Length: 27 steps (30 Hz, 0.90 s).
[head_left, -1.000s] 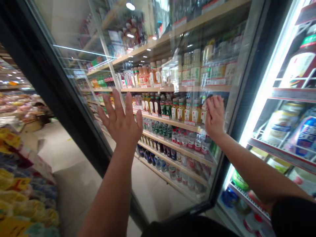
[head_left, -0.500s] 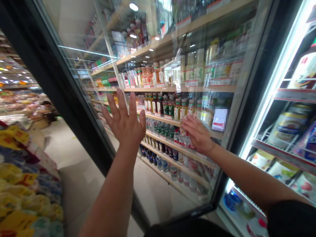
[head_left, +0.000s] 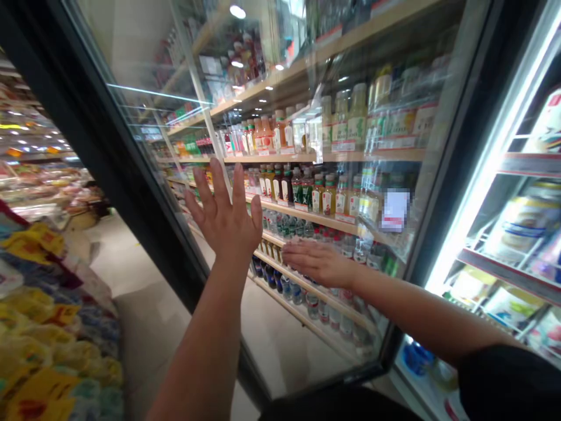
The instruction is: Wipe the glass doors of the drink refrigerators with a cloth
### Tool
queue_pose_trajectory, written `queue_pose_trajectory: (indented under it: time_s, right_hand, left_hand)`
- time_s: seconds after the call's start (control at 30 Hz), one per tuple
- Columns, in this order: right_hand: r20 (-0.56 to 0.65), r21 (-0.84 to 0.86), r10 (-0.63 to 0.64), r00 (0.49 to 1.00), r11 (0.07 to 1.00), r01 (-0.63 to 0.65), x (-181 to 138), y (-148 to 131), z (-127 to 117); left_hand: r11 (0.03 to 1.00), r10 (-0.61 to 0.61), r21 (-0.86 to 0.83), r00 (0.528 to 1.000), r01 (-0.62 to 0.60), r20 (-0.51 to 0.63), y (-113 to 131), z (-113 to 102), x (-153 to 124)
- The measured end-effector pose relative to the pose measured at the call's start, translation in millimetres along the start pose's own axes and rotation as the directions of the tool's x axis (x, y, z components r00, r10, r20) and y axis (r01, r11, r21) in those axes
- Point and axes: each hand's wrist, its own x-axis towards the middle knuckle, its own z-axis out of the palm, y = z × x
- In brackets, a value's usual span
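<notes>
I hold my left hand (head_left: 225, 219), fingers spread, against the glass door (head_left: 280, 345); right hand (head_left: 313, 262), fingers together and flat, at four o'clock. Door stands wide open.

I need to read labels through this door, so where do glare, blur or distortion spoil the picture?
Head view: ceiling-light reflections streak the glass door; the light strip is blown out white; the snack packs lower left are smeared; the left hand looks sharp.
</notes>
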Motion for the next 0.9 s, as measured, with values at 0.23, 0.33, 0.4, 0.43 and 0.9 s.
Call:
queue_pose_trajectory:
  time_s: [0.23, 0.33, 0.4, 0.43, 0.9]
  right_hand:
    - [-0.246, -0.066, 0.232, 0.941, 0.965, -0.256, 25, 24, -5]
    - [-0.103, -0.057, 0.099, 0.99, 0.993, -0.106, 14, 7, 11]
    - [0.034, -0.022, -0.035, 0.999, 0.999, 0.035, 7, -4, 19]
    - [0.063, -0.014, -0.065, 0.996, 0.998, 0.066, 6, -6, 21]
    - [-0.077, -0.096, 0.161, 0.984, 0.981, -0.168, 62, 48, -14]
  left_hand:
    - [1.0, -0.008, 0.019, 1.0, 0.007, 0.014, -1, 0, 0]
    - [1.0, -0.026, -0.001, 0.999, 0.026, 0.02, 0, 0, 0]
    - [1.0, -0.02, 0.014, 1.0, 0.02, 0.013, 0, 0, 1]
    - [0.999, -0.014, 0.029, 1.0, 0.013, 0.009, 0, 0, 1]
    - [0.996, -0.044, 0.075, 0.999, 0.042, 0.022, 8, -6, 0]
